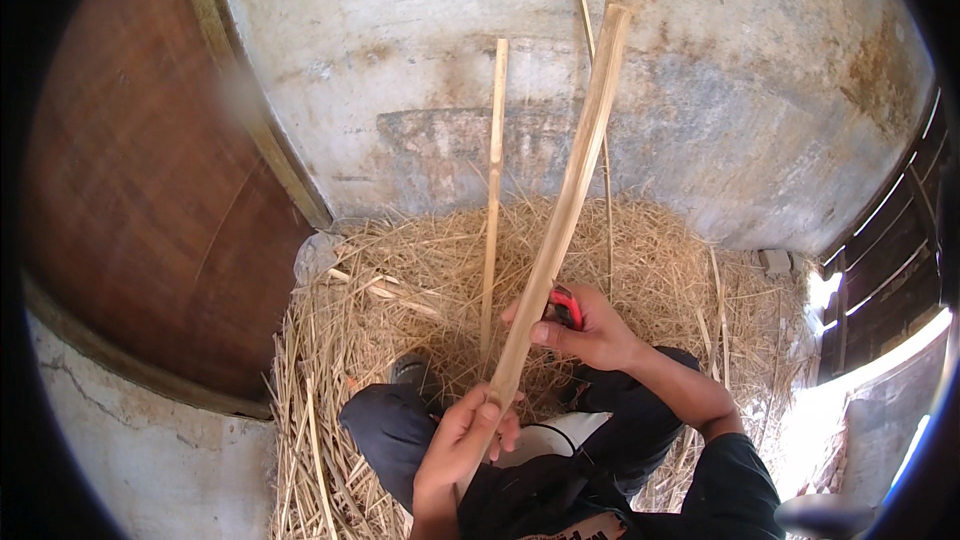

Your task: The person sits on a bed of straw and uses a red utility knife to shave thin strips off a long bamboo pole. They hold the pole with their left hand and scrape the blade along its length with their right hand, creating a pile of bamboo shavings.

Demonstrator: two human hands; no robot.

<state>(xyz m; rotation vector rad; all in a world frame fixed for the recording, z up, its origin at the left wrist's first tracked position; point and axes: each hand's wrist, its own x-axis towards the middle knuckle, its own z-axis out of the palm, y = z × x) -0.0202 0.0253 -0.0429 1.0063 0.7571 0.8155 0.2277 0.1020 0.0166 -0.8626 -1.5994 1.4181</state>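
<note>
A long split bamboo strip (573, 190) slants up from my lap, its far end leaning toward the wall. My left hand (462, 437) is closed round its lower part, thumb on top. Higher up, my right hand (590, 332) grips a small red-and-black tool (566, 308) against the strip's right edge. The thumb lies along the bamboo and some fingers pass behind it, so the rest of the tool is hidden and its kind does not show.
Two thinner strips, a left one (496, 140) and a right one (606, 180), stand toward the stained wall (420, 70). Shavings (650, 230) cover the floor around my bent legs. A brown wooden panel (150, 190) is at left, dark slats (895, 260) at right.
</note>
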